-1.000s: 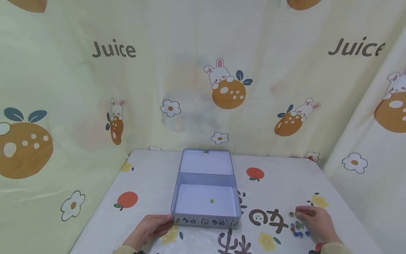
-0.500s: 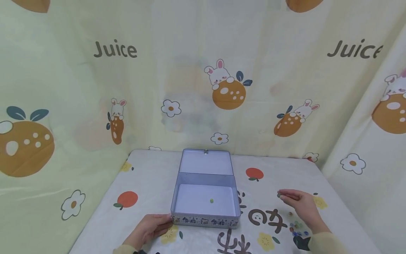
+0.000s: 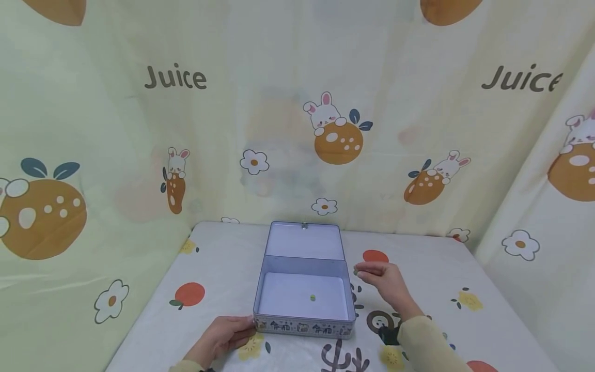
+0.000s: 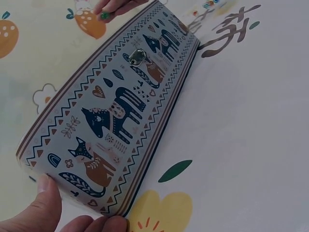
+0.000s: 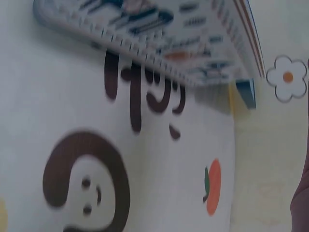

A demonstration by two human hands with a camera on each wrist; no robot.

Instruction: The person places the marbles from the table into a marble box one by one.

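Note:
A tin box printed with animals stands with its lid raised at the back. One yellow-green marble lies on its white floor. My left hand holds the front left corner; in the left wrist view the thumb is against the end wall and curled fingers are low at the corner. Beside the box's right wall, at about rim height, my right hand pinches a green marble between thumb and fingertips. Only a sliver of that hand enters the right wrist view.
Several marbles lie on the patterned tablecloth to the right, mostly hidden by the right sleeve in the head view. A printed curtain hangs behind and along both sides of the table.
My right hand has picked up the green marble from the group on the right and carried it left to the box's right side. My left hand has stayed at the corner.

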